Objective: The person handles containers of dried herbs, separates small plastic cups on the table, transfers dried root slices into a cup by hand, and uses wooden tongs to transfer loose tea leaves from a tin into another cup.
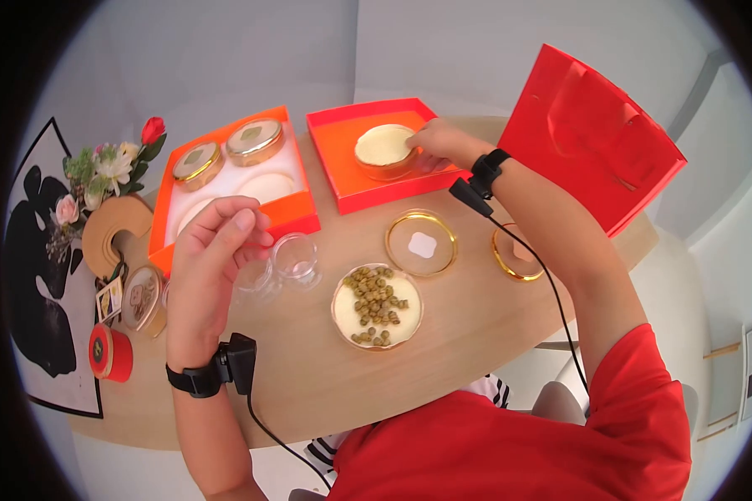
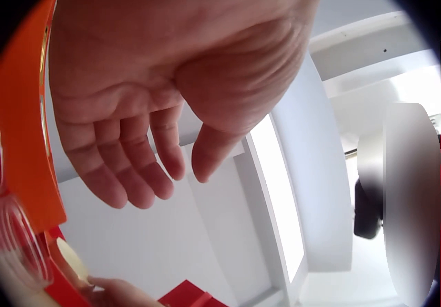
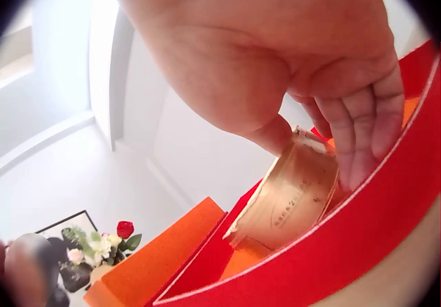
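My right hand (image 1: 444,144) pinches the rim of a round gold tub (image 1: 383,145) with a pale cream-coloured top. Its thumb is at the rim in the right wrist view, where the gold side (image 3: 289,200) appears tilted. The tub is within the shallow red tray with an orange inside (image 1: 336,142). Raised over the table, my left hand (image 1: 205,271) has loosely bent fingers and holds nothing; its palm shows in the left wrist view. Beside it stand small clear plastic cups (image 1: 296,257). Nearer me, a second round tub (image 1: 348,319) carries small greenish-brown curled pieces on its pale surface.
An orange box (image 1: 305,213) with a white insert holds two gold-lidded jars (image 1: 255,140). Gold-rimmed lids (image 1: 393,248) lie on the wooden table. A red bag (image 1: 576,138) stands at the right. Flowers (image 1: 113,167), a red tin (image 1: 111,353) and a framed picture are at the left.
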